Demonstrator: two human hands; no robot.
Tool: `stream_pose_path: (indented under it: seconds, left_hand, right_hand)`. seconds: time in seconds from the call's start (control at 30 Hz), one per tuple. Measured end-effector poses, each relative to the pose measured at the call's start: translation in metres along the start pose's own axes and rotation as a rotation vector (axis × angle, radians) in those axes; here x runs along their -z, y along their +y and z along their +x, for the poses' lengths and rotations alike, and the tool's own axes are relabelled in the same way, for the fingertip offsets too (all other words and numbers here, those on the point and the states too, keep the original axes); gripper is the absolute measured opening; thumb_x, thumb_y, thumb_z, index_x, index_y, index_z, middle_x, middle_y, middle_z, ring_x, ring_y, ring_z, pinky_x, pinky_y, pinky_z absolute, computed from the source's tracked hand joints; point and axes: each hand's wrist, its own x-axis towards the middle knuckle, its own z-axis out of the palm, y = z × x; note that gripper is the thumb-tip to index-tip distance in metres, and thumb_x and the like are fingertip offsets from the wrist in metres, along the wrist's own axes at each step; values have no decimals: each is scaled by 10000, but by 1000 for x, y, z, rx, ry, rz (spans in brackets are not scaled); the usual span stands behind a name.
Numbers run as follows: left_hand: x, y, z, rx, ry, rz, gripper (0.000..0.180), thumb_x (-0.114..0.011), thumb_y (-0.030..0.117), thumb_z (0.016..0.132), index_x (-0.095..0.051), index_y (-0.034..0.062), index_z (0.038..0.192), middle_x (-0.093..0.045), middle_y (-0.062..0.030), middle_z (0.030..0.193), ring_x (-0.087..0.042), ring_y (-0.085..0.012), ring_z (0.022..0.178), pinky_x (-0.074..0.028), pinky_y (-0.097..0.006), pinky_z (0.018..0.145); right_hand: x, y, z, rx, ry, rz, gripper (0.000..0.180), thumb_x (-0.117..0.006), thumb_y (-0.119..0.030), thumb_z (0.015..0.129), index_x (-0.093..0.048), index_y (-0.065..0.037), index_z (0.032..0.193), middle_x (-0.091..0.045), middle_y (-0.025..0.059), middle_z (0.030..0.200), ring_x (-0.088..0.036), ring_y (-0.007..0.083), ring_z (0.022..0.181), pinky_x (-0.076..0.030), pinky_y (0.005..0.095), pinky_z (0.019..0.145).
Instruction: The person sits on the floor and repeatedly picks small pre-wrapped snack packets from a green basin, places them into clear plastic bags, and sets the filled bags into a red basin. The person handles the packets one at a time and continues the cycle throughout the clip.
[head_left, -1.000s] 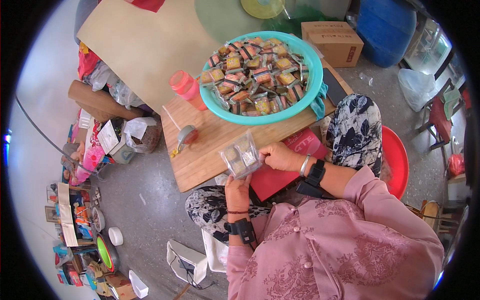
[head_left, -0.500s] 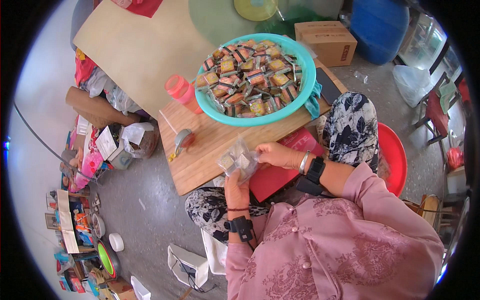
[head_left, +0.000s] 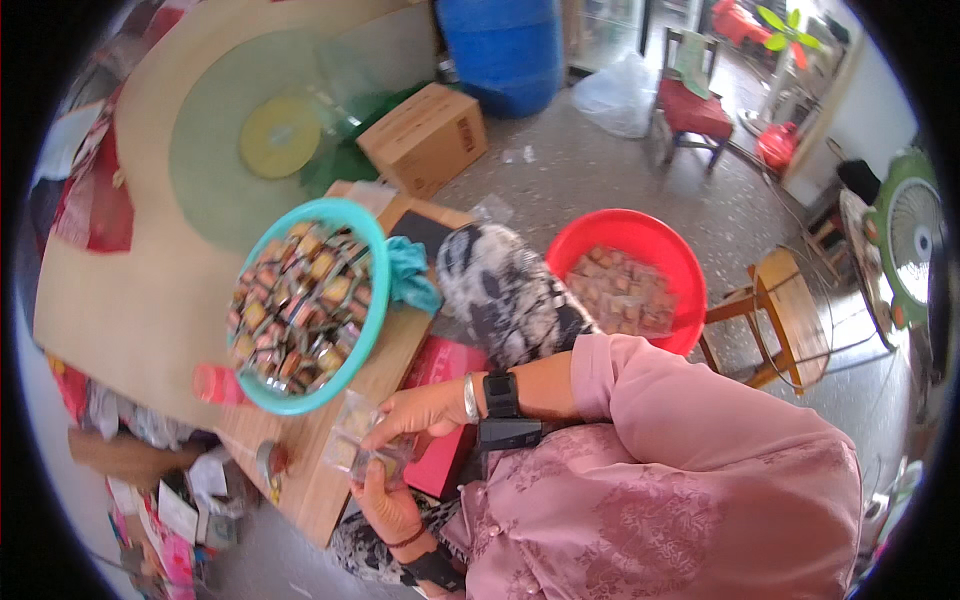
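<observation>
A clear plastic packet strip with small pale square pieces inside is held between my two hands, over the edge of the wooden board. My left hand pinches its lower end from beneath. My right hand grips it from the right, its fingers closed over the plastic. Beyond them stands a turquoise basin, heaped with small wrapped packets in yellow, orange and black. On the floor to my right, a red basin holds clear packets of pale squares.
A pink cup and a tape roll sit by the turquoise basin. A teal cloth hangs at its right. A red box lies under my right forearm. Farther off are a cardboard box, blue barrel and wooden stool.
The view has swung to the right, so the red basin, stool and fan now show. Both hands still hold the clear packet strip, and my right hand has come farther over it.
</observation>
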Motion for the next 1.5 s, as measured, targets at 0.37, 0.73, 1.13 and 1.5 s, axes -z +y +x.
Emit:
stream_pose_path:
  seconds: [0.37,0.73,1.13,1.5]
  left_hand:
    - [-90,-4,15,-9,-376,286,368,-672,156,947,-531,1,1249,-609,-96,1151,-612,-188,993,-514,-370,934]
    - [18,-12,48,208,-78,439,225,-623,189,982,-575,56,1156,-627,-76,1070,-604,-176,906,-515,-351,849]
    - [57,-3,51,257,35,498,260,-663,218,961,-574,75,1160,-634,-73,1024,-596,-182,884,-522,-322,827]
    - [47,-4,52,285,25,532,221,-651,205,966,-580,82,1137,-643,-52,985,-596,-161,849,-517,-307,803]
  right_hand:
    - [57,-67,-133,596,70,361,415,-718,22,832,-595,8,1228,-688,114,1128,-676,230,1052,-564,381,905]
    - [234,0,-343,834,952,208,360,-704,-81,882,-624,-9,1225,-687,91,1170,-668,200,1054,-543,370,893]
    - [382,267,-366,191,1577,230,397,-788,-243,696,-720,-81,1053,-703,139,972,-678,278,892,-534,405,778]
    - [384,290,-357,53,1584,109,414,-791,-345,790,-733,19,978,-728,103,931,-674,189,798,-514,327,715]
